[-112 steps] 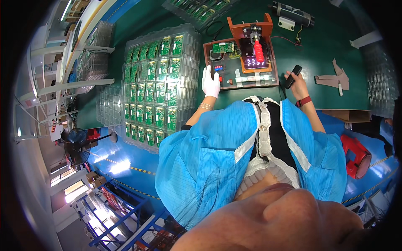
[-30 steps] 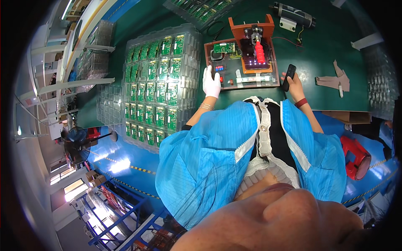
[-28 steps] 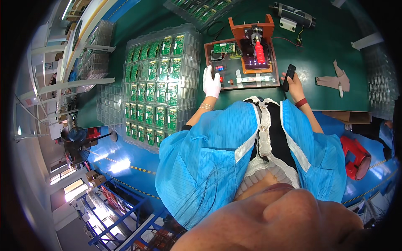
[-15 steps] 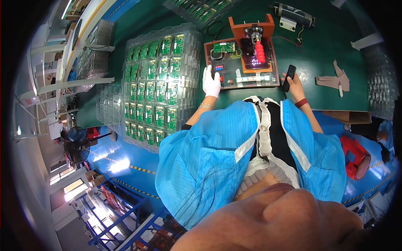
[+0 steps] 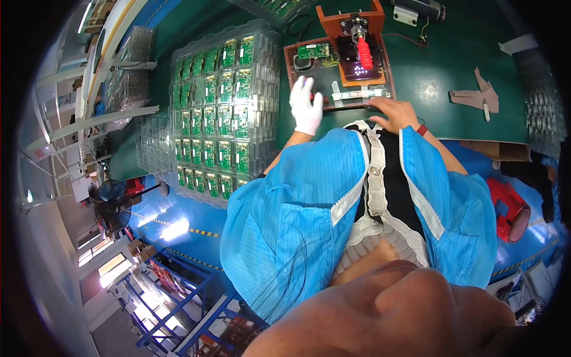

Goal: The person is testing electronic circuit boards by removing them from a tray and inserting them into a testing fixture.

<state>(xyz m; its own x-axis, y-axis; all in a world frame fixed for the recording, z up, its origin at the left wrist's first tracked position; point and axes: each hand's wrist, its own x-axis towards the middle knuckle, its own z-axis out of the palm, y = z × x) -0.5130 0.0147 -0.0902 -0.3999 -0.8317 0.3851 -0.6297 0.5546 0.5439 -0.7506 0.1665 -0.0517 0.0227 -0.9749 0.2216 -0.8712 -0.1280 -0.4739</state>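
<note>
My left hand (image 5: 307, 108), in a white glove, rests over the front left corner of a test fixture (image 5: 321, 109). Its fingers are apart and hold nothing I can see. The fixture has an orange-brown frame, a clamp with a red handle (image 5: 364, 55) and a green circuit board (image 5: 313, 51) on its left part. White tape (image 5: 351, 95) runs along its front. My bare right hand (image 5: 395, 113), a red band at the wrist, reaches to the fixture's front right corner with fingers stretched out. Nothing shows in it; its underside is hidden.
Stacked clear trays (image 5: 196, 98) of green circuit boards stand left of the fixture. On the green table to the right lie beige finger-shaped pieces (image 5: 476, 98). A cylindrical motor (image 5: 416, 11) is at the back right. A red stool (image 5: 507, 211) stands on the blue floor.
My right hand has moved left to the fixture's corner, and the black handheld device it held is out of sight. My left hand has shifted right and over the fixture.
</note>
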